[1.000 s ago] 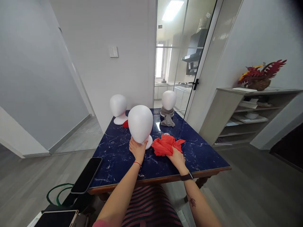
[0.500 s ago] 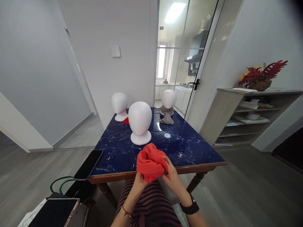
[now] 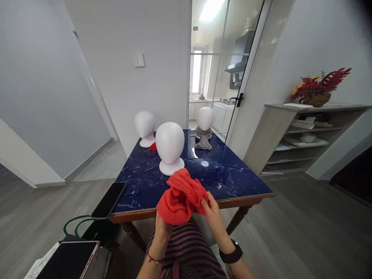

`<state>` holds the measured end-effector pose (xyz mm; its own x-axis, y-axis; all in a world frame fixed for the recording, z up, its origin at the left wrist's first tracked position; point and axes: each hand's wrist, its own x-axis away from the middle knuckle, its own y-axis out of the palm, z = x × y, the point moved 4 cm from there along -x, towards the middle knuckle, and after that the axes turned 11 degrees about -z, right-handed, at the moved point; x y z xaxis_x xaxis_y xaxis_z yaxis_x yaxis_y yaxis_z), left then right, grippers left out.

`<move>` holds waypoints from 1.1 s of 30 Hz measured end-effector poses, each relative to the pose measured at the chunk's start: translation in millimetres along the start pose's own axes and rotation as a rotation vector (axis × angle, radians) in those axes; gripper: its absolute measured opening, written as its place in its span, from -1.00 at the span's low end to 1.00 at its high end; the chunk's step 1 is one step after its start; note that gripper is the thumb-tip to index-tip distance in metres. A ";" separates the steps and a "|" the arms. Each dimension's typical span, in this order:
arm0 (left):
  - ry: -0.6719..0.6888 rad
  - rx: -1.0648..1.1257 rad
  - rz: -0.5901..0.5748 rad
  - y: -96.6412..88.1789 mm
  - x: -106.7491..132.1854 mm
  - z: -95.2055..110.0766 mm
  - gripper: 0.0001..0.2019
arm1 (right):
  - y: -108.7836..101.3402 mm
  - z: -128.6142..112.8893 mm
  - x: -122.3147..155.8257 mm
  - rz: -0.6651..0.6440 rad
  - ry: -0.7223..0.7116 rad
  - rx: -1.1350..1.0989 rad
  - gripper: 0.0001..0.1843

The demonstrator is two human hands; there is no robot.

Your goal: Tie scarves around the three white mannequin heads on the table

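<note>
A bunched orange-red scarf (image 3: pixel 181 197) is held up over the near edge of the table, above my lap. My left hand (image 3: pixel 163 224) grips it from below on the left, its fingertips hidden by the cloth. On the right side, my right hand (image 3: pixel 211 207) pinches a fold of the scarf between thumb and fingers. Just beyond the cloth stands a white foam mannequin head (image 3: pixel 170 145), upright on its round base.
A second white head (image 3: pixel 145 126) stands at the back left beside a bit of red cloth (image 3: pixel 153 147). At the back right, another head (image 3: pixel 205 118) has a grey scarf (image 3: pixel 204 142) round its base. A phone (image 3: pixel 109 199) lies on the blue table's (image 3: pixel 232 174) left corner.
The scarf has been turned and spread wider, and a coiled hollow now faces up on its left. My left hand has shifted left, my right hand slightly right.
</note>
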<state>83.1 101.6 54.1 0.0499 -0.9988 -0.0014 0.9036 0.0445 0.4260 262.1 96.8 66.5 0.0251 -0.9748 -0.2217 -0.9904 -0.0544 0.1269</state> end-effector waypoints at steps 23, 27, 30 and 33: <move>0.541 -1.210 0.079 -67.2 -81.5 54.6 -0.57 | -86.3 -24.4 -99.9 0.142 0.001 0.621 -0.64; 0.520 -1.384 0.212 -71.5 -84.8 58.8 -0.62 | -90.6 -30.5 -99.2 0.277 -0.044 0.589 -0.65; 0.438 -1.507 0.365 -76.9 -84.4 66.2 -0.73 | -78.0 -37.0 -99.3 0.365 -0.098 0.261 -0.67; 0.361 -1.571 0.443 -83.7 -84.0 70.8 -0.78 | -66.0 -41.3 -98.0 0.493 -0.126 -0.043 -0.70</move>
<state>-26.8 180.2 82.5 0.2881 -0.8575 -0.4263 0.3017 0.5037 -0.8095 330.7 187.0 119.8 -0.4628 -0.8535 -0.2396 -0.8739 0.3939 0.2848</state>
